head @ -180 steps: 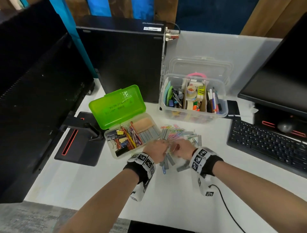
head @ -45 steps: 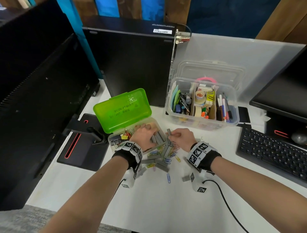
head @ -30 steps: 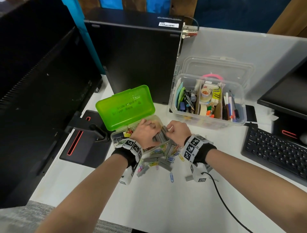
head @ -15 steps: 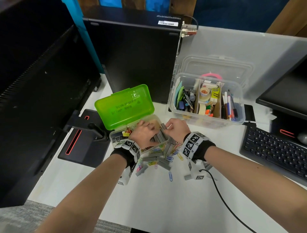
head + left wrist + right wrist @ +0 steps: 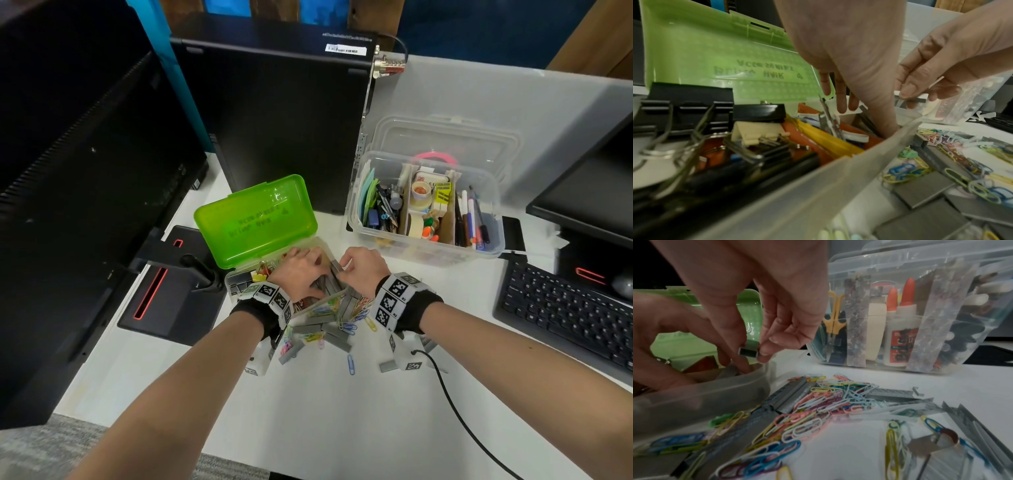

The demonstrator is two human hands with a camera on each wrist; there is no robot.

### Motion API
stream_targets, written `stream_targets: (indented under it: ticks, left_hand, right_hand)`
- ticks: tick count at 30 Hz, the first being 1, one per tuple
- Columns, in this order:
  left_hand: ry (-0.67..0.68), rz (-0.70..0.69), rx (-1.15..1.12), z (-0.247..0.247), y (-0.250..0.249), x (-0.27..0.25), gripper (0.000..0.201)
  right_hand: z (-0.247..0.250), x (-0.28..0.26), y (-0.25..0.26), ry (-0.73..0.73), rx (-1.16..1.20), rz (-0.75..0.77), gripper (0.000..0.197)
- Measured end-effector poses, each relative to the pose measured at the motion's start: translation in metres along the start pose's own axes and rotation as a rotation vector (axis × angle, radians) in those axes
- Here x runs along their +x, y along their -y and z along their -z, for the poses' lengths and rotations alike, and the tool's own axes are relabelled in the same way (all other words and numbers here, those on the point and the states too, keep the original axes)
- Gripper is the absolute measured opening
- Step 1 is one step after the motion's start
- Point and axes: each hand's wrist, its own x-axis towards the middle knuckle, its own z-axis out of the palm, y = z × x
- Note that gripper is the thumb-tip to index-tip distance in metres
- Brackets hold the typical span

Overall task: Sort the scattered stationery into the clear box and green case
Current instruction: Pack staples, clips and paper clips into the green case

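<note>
The green case (image 5: pixel 255 219) lies open, its clear tray (image 5: pixel 838 175) full of binder clips (image 5: pixel 688 100), rubber bands and staple strips. My left hand (image 5: pixel 301 270) reaches into the tray's right end with straight fingers (image 5: pixel 840 104) touching the contents. Just above that end, my right hand (image 5: pixel 342 265) pinches a grey staple strip (image 5: pixel 748 352) between thumb and fingers. Coloured paper clips (image 5: pixel 828 402) and more staple strips (image 5: pixel 337 337) lie scattered on the white desk in front of the case. The clear box (image 5: pixel 424 212), packed with pens, glue and tape, stands open to the right.
A black computer tower (image 5: pixel 281 120) stands behind the case, with a monitor (image 5: pixel 68 171) and its stand base (image 5: pixel 171 298) at the left. At the right are a keyboard (image 5: pixel 565 308) and a second monitor (image 5: pixel 596 192). A black cable (image 5: pixel 455 411) trails from my right wrist.
Six seconds ago both hands were over the pile on the desk. They have since moved to the tray's right end, the right one bringing a staple strip; little has shifted in the last second.
</note>
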Motion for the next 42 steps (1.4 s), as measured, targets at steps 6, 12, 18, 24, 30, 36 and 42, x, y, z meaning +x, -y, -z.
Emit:
stream_targets:
  ticks: [6,12,18,24,30,36,42]
  left_hand:
    - [0.024,-0.015,-0.046,0.003,0.001,0.002,0.057]
    - [-0.017,0.001,-0.087,0.000,0.001,-0.001,0.065]
    - [-0.028,0.045,-0.146,-0.002,0.000,-0.002,0.064]
    - [-0.044,0.074,-0.245,-0.007,-0.001,-0.003,0.054]
    - [-0.072,0.097,-0.285,-0.006,0.003,-0.009,0.046]
    - [-0.096,0.056,-0.248,-0.006,0.002,-0.012,0.037]
    - [-0.016,0.022,-0.110,-0.005,-0.002,-0.011,0.057]
  right_hand:
    - [0.002,0.004,0.001,0.022,0.016,-0.011,0.011]
    - [0.004,0.004,-0.002,0.021,0.030,0.006,0.010]
    - [0.005,0.005,-0.002,0.028,0.029,0.001,0.009]
    - [0.004,0.003,-0.001,0.029,0.022,-0.002,0.009]
    - [0.003,0.002,0.002,0.039,0.018,-0.002,0.011]
    - [0.004,0.000,0.004,0.022,0.007,0.000,0.011]
    - [0.005,0.000,0.009,0.025,-0.049,0.001,0.017]
